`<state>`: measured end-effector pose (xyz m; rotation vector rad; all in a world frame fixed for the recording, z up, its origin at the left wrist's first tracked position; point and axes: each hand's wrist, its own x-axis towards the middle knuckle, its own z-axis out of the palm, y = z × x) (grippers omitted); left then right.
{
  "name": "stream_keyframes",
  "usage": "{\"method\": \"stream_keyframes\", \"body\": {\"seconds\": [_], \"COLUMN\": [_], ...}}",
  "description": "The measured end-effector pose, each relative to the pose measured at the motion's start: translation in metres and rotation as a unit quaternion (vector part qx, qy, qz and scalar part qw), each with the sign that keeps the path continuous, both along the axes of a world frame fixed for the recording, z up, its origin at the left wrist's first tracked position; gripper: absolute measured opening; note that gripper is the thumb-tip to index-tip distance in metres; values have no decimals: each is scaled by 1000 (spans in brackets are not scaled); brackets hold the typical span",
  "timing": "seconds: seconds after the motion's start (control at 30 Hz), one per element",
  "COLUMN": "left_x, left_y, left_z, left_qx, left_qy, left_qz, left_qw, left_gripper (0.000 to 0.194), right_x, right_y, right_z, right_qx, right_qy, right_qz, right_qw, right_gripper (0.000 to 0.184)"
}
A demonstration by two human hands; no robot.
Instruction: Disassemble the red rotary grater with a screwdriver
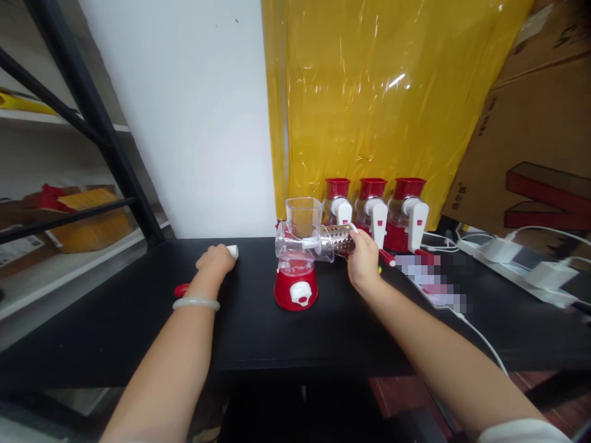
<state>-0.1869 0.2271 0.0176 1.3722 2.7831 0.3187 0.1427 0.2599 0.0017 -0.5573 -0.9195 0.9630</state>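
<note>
The drum [340, 239] is shiny, perforated metal; the body [303, 216], clear smooth plastic; the base [287, 291], glossy plastic. The bench [249, 332] looks matt, perhaps laminate; glossy film [378, 92] rises behind its back edge.

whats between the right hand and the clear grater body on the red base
In the head view, a metal drum with holes spans that gap, held by the right hand beside the clear body.

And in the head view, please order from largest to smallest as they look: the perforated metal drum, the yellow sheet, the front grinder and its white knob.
Yellow sheet
Front grinder
Perforated metal drum, partly hidden
White knob
</note>
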Motion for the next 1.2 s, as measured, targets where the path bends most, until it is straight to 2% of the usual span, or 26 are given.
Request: {"method": "stream_keyframes", "body": {"seconds": [0.1,0.17,0.2,0.27,0.33,0.4,0.47,0.53,0.73,0.8,0.97,1.1,1.2], "left_x": [2,5,6,13,25,41,58,72,91,95,103,91,74], "left_y": [-2,-1,0,5,8,10,8,5,-5,-8,-17,-15,-8], "left_z": [-1,-2,-2,-1,-1,-2,-4,-7,-10,-8,-2,2,1], "left_qx": [35,93,135,238,346,414,409,394,325,315,265,302,325], "left_qy": [23,47,53,32,-44,-163,-269,-315,-366,-345,-311,-288,-289], "left_qz": [2,-18,-44,-133,-259,-379,-469,-501,-546,-548,-534,-488,-437], "left_qw": [999,994,988,962,901,811,735,703,680,694,740,767,787], "left_gripper": [60,63,63,61,62,73,87,99,110,102,54,50,50], "right_x": [2,3,4,6,7,8,8,9,8,6,6,9,11], "right_y": [0,0,0,0,0,1,3,5,-2,-4,-4,0,1], "right_z": [4,6,7,9,10,11,12,13,14,13,10,11,13], "right_qx": [5,11,16,25,30,29,20,10,7,-2,8,23,30], "right_qy": [15,29,35,40,38,40,49,59,23,11,2,-3,-43], "right_qz": [-14,-21,-23,-28,-37,-47,-54,-59,-64,-58,-61,-90,-125], "right_qw": [1000,999,999,998,998,998,997,996,998,998,998,996,991], "right_gripper": [23,23,23,24,25,26,25,26,34,37,41,41,40]}}
